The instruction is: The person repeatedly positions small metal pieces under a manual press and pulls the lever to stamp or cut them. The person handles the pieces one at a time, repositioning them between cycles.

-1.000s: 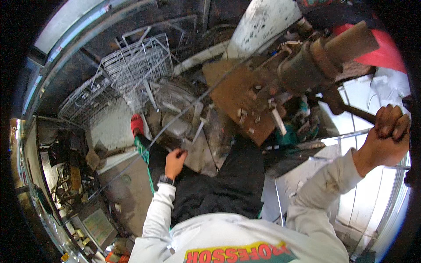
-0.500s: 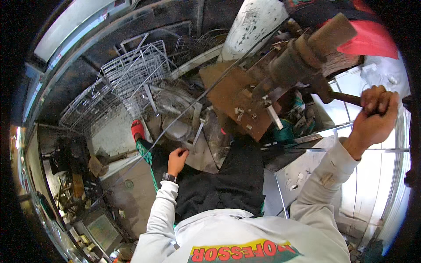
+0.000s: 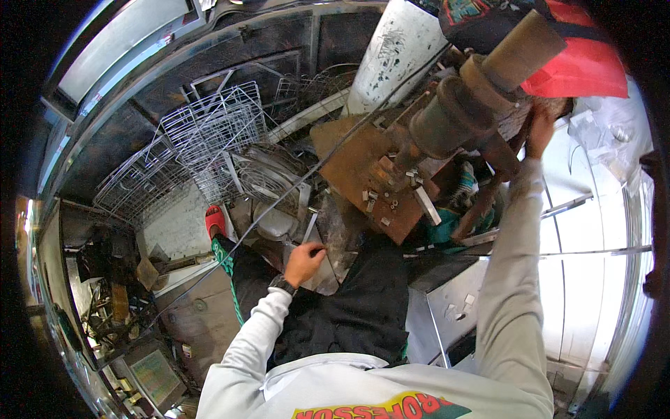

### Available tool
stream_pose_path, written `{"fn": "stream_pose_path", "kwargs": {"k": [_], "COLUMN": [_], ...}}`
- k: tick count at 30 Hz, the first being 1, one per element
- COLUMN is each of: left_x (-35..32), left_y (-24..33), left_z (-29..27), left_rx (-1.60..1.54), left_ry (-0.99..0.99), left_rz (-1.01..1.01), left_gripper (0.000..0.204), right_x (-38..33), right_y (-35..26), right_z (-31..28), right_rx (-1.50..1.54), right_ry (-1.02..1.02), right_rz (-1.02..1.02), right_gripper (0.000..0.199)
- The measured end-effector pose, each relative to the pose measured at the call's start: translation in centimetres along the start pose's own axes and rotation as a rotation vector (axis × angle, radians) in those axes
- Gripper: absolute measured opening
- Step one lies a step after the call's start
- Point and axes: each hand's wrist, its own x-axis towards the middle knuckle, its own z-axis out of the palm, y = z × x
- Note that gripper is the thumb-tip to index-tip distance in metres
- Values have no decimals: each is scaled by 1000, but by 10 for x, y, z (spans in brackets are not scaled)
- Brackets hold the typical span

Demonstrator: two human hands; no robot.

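My right arm reaches forward along the right side of a rusty hand press [image 3: 450,115]. Beside the press column, my right hand [image 3: 539,133] is closed around the upper end of its bar lever [image 3: 478,213], with the fingers partly hidden. My left hand [image 3: 305,262], below a dark watch [image 3: 283,283], hovers over my lap with thumb and fingers pinched together. Whatever it may hold is too small to make out. On the brown press plate [image 3: 335,143] lie several small metal pieces [image 3: 370,200] and a pale square bar [image 3: 427,205] near its right edge.
Wire racks [image 3: 213,129] and coiled wire [image 3: 262,171] lie at the far left. A thin cable [image 3: 279,199] crosses in front of the press. Behind stands a scuffed white cylinder [image 3: 394,52]. White sheets [image 3: 579,279] lean at the right; a red cloth [image 3: 583,66] hangs far right.
My right hand has swung the lever away from me and inward toward the press column. The left hand has shifted a little to the right, still pinched.
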Motion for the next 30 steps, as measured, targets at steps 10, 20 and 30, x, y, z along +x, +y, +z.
{"fn": "stream_pose_path", "kwargs": {"k": [10, 20, 30], "left_x": [174, 224, 228], "left_y": [121, 183, 156], "left_z": [57, 50, 64], "left_rx": [504, 639, 696], "left_ry": [207, -409, -425], "left_rz": [760, 637, 704], "left_gripper": [43, 40, 37], "right_x": [-335, -248, -122], "right_y": [-142, -298, -290], "right_z": [-27, -111, -100], "right_rx": [800, 1067, 130], "right_ry": [-406, -403, 183], "right_rz": [900, 598, -214], "right_gripper": [58, 43, 31]}}
